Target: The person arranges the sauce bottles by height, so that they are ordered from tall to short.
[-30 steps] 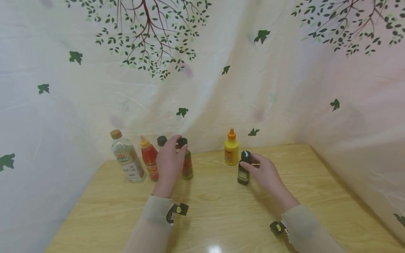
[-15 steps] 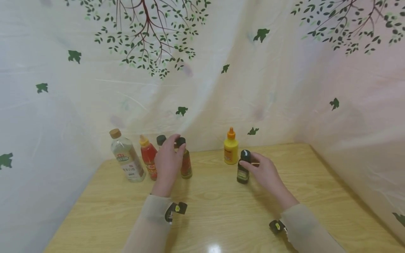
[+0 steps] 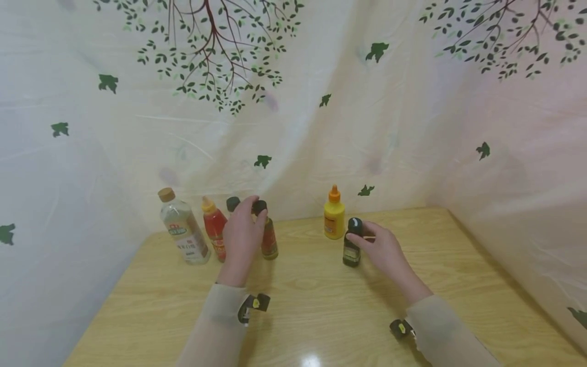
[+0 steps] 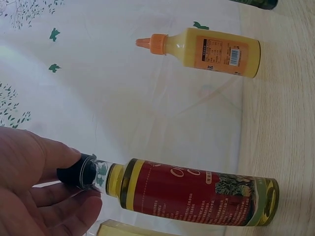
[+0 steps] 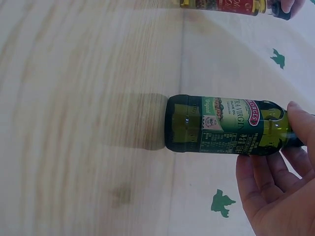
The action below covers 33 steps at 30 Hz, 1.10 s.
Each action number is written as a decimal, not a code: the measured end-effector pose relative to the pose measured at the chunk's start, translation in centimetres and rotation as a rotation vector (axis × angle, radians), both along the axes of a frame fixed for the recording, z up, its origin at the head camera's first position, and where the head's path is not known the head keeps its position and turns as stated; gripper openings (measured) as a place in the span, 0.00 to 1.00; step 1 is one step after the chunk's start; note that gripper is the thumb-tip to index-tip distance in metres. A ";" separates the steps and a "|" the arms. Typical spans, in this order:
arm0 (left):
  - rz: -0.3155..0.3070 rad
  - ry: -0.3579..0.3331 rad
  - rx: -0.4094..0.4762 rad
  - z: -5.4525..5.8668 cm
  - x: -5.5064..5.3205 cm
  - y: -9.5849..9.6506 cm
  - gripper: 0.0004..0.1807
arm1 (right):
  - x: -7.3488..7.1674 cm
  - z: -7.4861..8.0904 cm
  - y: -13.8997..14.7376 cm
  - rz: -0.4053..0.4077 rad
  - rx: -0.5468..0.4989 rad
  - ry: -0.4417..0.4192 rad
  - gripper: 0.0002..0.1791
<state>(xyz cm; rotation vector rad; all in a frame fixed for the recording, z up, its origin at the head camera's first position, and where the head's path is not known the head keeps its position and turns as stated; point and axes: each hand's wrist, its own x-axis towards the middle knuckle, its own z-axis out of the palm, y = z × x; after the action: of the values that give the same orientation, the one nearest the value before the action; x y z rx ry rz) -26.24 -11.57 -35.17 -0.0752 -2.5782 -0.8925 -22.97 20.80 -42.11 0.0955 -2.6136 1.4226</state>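
My left hand (image 3: pixel 241 233) pinches the black cap of an olive oil bottle (image 4: pixel 192 194) with a red label, thumb on one side and fingers on the other. That bottle stands upright on the table toward the back. Farther right, my right hand (image 3: pixel 381 248) grips a small dark green olive oil bottle (image 5: pixel 224 125) by its neck, just under the dark cap. The green bottle is upright, its base right at its shadow on the wood. Behind it stands a yellow squeeze bottle (image 3: pixel 334 220) with an orange nozzle.
Left of my left hand are a red sauce squeeze bottle (image 3: pixel 215 229), a large clear bottle (image 3: pixel 185 232) with a brown cap, and a dark-capped bottle (image 3: pixel 233 203) mostly hidden by the hand. A leaf-print curtain (image 3: pixel 293 127) hangs behind the wooden table (image 3: pixel 302 306).
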 end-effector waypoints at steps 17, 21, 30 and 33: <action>0.018 -0.019 -0.016 0.5 0.8 0.5 0.29 | 0.1 0.1 0.1 0.012 -0.003 -0.025 0.26; 0.024 0.035 -0.044 0.5 1.1 0.6 0.29 | 0.2 0.2 0.1 0.016 0.001 -0.026 0.26; -0.037 0.319 -0.052 1.2 2.2 2.4 0.25 | 0.1 0.2 0.0 0.015 0.006 -0.014 0.26; -0.103 0.389 -0.072 1.3 2.1 3.7 0.25 | 0.0 0.2 0.1 0.019 0.013 -0.011 0.25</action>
<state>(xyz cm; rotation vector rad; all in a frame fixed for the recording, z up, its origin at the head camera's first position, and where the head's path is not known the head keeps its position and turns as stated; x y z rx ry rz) -24.12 -7.92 -33.88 -0.3678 -2.2558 -0.7352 -22.98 20.86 -41.89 0.1149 -2.6381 1.4167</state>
